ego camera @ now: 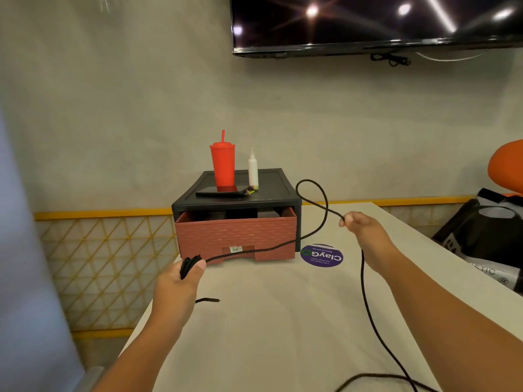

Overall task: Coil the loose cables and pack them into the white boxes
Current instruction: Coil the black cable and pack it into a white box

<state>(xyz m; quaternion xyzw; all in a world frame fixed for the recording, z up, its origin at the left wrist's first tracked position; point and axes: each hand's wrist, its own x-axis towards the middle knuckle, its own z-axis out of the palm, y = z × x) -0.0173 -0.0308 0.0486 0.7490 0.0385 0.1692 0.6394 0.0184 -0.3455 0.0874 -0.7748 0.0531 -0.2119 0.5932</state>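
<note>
White table (268,321), plain wall. Left hand (181,281) grips the gathered loops of black cable (362,278), anchoring them; right hand (362,230) pinches the slack, held high, likely to feed the next loop. White boxes not in view.

head-worn view, forward and down, close over the table (283,321)

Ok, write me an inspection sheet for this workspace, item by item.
Surface: white table, round purple sticker near the drawer unit.
Job's things: black cable, partly coiled; white boxes: nothing seen.
Clutter: drawer unit with its reddish drawer ajar; red tumbler and white bottle on top.
Grippers: left hand grips the coiled loops; right hand pinches the cable, raised.
Cables: a loop arcs between the hands; the rest trails to the near table edge.
Surroundings: wall television, orange chair, bag at right.
</note>
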